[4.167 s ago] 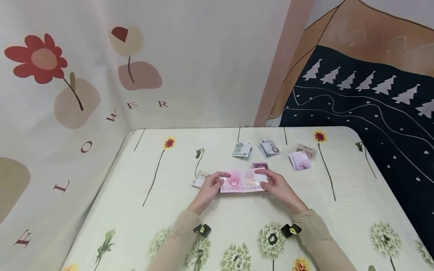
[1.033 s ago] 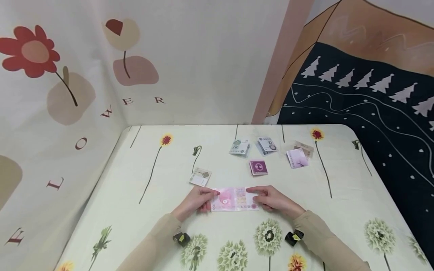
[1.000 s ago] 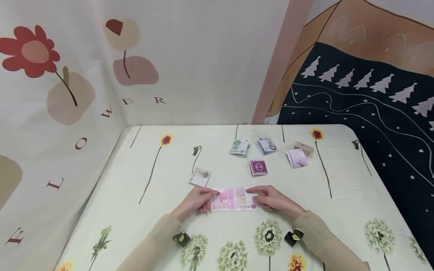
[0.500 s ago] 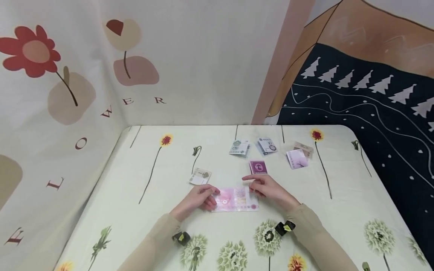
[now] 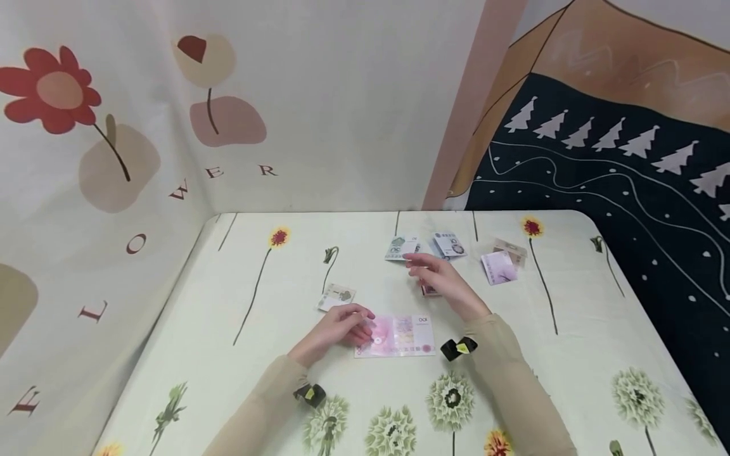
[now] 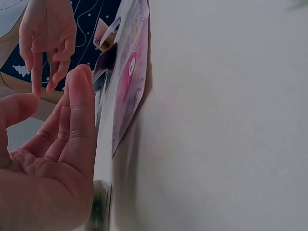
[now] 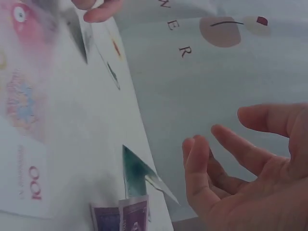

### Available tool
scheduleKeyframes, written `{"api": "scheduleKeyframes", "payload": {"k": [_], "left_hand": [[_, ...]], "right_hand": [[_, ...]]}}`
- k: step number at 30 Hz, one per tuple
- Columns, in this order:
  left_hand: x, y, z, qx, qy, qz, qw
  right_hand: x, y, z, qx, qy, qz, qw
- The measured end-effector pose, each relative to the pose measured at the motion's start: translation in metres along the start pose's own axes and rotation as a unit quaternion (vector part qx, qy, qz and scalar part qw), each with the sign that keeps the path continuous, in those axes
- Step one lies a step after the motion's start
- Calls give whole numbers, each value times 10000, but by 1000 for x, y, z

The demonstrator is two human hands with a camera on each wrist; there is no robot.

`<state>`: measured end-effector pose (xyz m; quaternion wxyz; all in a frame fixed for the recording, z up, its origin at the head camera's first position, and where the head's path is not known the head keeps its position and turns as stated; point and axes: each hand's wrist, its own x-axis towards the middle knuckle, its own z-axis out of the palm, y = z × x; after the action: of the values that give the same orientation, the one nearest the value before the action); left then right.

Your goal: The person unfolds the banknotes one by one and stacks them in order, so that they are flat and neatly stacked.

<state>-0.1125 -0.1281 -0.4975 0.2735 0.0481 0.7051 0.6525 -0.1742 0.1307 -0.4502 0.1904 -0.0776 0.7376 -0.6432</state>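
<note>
A pink banknote point(image 5: 399, 335) lies flat on the flowered tablecloth point(image 5: 274, 380). My left hand point(image 5: 358, 322) rests its loosely bent fingers at the note's left end, holding nothing. In the left wrist view those fingers point(image 6: 79, 110) hover beside the pink banknote point(image 6: 129, 82). My right hand point(image 5: 421, 265) hangs open above a dark purple folded note point(image 5: 428, 291), its fingertips close to a green folded note point(image 5: 402, 247). The right wrist view shows the right hand point(image 7: 226, 149) with spread fingers, the green folded note point(image 7: 137, 173) and the purple folded note point(image 7: 122, 214) below it.
More folded notes lie about: a beige one point(image 5: 336, 296) left of the hands, a blue-grey one point(image 5: 450, 244), a light purple one point(image 5: 499, 266) and a brownish one point(image 5: 514, 249) behind. Printed cloth walls stand at the left and back. The table's rounded edge point(image 5: 644, 285) is at the right.
My right hand has let go of the pink note's right end and lifted forward over the purple folded note. The pink note now lies flat; my left hand stays at its left end.
</note>
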Motion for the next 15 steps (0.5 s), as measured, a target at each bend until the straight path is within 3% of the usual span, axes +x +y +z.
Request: {"api": "scheduleKeyframes", "payload": {"k": [8,15], "left_hand": [[12,16,0,136,-70,112,9998],[31,34,-10,409,271,304,9983]], "right_hand": [[21,-4,-1,-98,421,27,9991],[40,0,4,-476,1204,299,9911]]}}
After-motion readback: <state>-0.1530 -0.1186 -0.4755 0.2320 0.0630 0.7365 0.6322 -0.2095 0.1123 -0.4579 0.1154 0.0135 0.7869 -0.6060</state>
